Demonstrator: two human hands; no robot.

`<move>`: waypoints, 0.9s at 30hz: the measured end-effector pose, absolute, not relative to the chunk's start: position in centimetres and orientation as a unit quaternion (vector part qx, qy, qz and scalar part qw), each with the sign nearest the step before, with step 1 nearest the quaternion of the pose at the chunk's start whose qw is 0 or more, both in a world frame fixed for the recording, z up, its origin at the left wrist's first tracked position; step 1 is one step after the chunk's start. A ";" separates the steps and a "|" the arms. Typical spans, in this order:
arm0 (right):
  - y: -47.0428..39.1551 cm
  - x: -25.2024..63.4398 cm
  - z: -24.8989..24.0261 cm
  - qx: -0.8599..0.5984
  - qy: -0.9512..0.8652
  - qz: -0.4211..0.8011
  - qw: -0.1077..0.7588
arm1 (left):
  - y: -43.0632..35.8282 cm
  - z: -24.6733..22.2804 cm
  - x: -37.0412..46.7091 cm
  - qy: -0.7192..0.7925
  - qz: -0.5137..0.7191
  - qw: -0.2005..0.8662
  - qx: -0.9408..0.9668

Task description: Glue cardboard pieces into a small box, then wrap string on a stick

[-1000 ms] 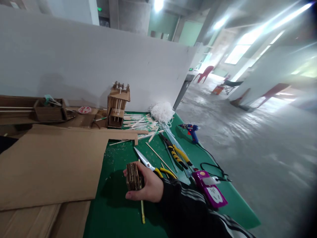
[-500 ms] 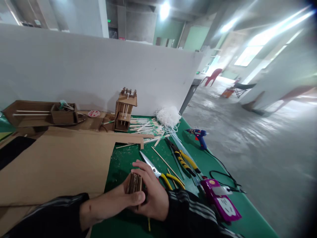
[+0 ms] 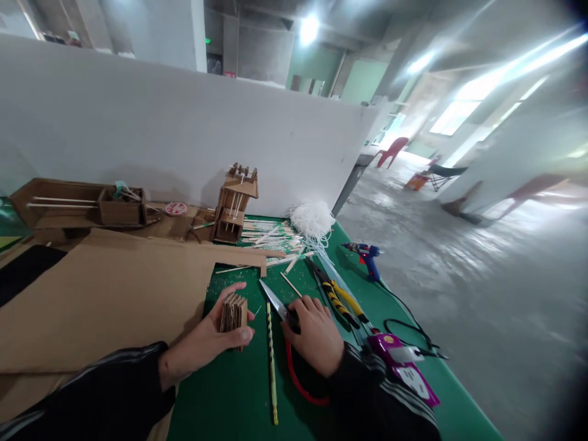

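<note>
My left hand (image 3: 218, 331) grips a small stack of cardboard pieces (image 3: 234, 315), its cut edges facing up, with the thumb along the near side. My right hand (image 3: 316, 334) lies over the scissors (image 3: 274, 298), fingers curled around them near the pivot. Their silver blades point away to the left, and a red handle loop shows below the hand; the rest of the handles is covered. Between my hands a yellow pencil (image 3: 272, 373) with dark markings lies lengthwise on the green table (image 3: 220, 404).
A large cardboard sheet (image 3: 114, 294) covers the left side. Behind stand a cardboard structure (image 3: 234, 205) and a cardboard tray (image 3: 68, 205), near wooden sticks (image 3: 266, 233) and white string (image 3: 312, 220). Pliers (image 3: 340, 297), a glue gun (image 3: 367, 254) and a purple power strip (image 3: 407, 367) lie right.
My hands have parted. The cardboard stack has moved slightly left in my left hand, while my right hand has let go of it and moved right onto the scissors. The pencil is now uncovered.
</note>
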State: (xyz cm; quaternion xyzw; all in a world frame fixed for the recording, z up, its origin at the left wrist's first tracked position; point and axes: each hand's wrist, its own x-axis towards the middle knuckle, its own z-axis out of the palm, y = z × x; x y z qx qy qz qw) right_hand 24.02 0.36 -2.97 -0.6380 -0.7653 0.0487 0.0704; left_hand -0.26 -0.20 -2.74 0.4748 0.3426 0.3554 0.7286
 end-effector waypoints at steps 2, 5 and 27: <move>0.6 23.3 -3.1 -0.648 -0.758 0.042 0.062 | 0.0 -3.2 -0.2 0.333 0.361 0.733 0.471; 0.9 22.8 -2.5 -0.668 -0.739 0.054 0.064 | 0.1 -3.7 -0.3 0.329 0.367 0.730 0.474; 16.2 22.6 1.3 -0.700 -0.685 0.097 0.179 | 0.0 -3.2 -0.5 0.316 0.323 0.765 0.459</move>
